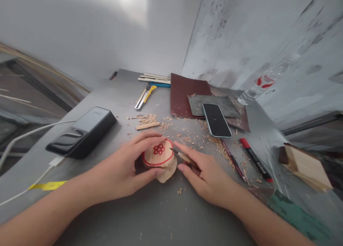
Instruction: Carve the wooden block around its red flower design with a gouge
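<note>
My left hand [125, 160] cups a rounded piece of pale wood [160, 156] with a red circle and a red flower drawn on its top. My right hand [203, 172] pinches a small carving knife [183, 157], and its blade tip sits at the wood's right edge. Wood shavings [187, 140] lie scattered on the grey worktop [107, 210] around both hands.
Behind the hands lie a black power bank [83, 133] with a white cable [34, 131], a utility knife [144, 97], thin wooden sticks [154, 78], sandpaper sheets [184, 96] and a smartphone [216, 120]. Red markers [255, 160], a plastic bottle [257, 88] and a wood block [305, 167] sit rightward.
</note>
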A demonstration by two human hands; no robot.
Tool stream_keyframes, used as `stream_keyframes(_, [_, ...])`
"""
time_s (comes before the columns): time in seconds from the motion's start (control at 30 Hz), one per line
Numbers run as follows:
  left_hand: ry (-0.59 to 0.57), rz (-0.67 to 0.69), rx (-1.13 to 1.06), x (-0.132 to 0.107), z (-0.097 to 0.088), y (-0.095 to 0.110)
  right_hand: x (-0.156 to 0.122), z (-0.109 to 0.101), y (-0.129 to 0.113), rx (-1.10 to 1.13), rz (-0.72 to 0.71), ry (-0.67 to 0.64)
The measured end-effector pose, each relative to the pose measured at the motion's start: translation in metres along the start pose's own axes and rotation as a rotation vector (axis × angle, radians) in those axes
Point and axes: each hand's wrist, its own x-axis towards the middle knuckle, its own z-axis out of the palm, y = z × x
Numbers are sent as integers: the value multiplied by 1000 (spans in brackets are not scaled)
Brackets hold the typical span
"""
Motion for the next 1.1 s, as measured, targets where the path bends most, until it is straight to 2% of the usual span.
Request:
stream_keyframes(0.23, [42,-32,-15,1,-3,1,2,0,4,40,-77,-13])
stream_keyframes(0.47, [6,-36,10,3,-9,6,4,-4,6,22,-68,-49])
stream_keyframes(0.9, [25,-39,7,8,-3,9,-3,-6,11,-41,-110,-87])
stream_keyframes(1.1, [9,-12,38,7,-3,11,-3,-3,12,-42,-108,-60])
